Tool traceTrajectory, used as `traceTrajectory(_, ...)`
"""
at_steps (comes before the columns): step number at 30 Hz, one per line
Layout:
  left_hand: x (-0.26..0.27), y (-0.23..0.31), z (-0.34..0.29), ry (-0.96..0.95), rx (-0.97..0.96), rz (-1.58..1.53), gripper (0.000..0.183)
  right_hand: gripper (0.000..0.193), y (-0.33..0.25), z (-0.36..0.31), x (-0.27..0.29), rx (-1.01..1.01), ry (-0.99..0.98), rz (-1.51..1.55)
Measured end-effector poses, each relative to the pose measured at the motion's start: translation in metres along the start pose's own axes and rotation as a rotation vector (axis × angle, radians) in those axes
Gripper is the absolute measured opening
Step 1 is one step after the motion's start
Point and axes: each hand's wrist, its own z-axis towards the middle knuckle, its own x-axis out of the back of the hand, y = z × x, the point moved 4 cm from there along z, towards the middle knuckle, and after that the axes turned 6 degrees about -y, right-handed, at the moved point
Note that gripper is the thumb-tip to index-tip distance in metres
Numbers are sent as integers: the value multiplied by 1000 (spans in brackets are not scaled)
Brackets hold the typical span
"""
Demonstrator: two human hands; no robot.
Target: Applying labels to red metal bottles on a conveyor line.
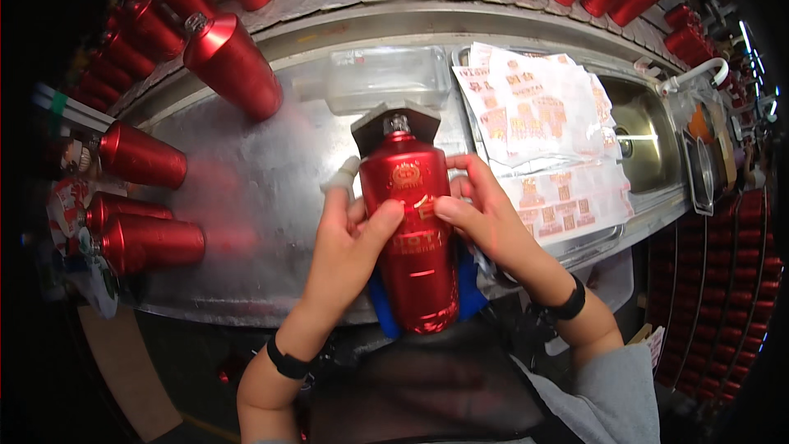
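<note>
At bench centre, seen from above: red bottle (411, 234) lying lengthwise, neck pointing away, base resting on a blue pad (470, 289) at the near edge of the metal bench (246, 197). Left hand (349, 242) cupped round the bottle's left flank, thumb pressed on its front, one fingertip capped in white. Right hand (485, 214) wrapped round the right flank, thumb pressing a small gold label onto the front; both grips closed on the bottle. Glossy, tapered, metallic red body with gold emblem near the shoulder and a small silvery stopper. Likely heavy, rigid, slick and breakable; best held round the wide body, not the neck. Sheets of labels (538, 127) just right, a sink (649, 136) beyond, more red bottles (234, 66) around the rim.
</note>
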Motion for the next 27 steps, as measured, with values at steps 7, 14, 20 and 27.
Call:
traceTrajectory(7,0,-7,-24,-52,63,5,85,60,15,-17,0,-5,-29,68)
traceTrajectory(14,2,-6,-22,-54,78,35,85,60,10,-14,6,-94,-100,146)
traceTrajectory(20,-1,-6,-26,-45,97,31,84,56,6,-17,-1,-55,-49,74)
traceTrajectory(27,2,-8,-28,-44,62,25,85,35,6,-11,21,-112,16,176)
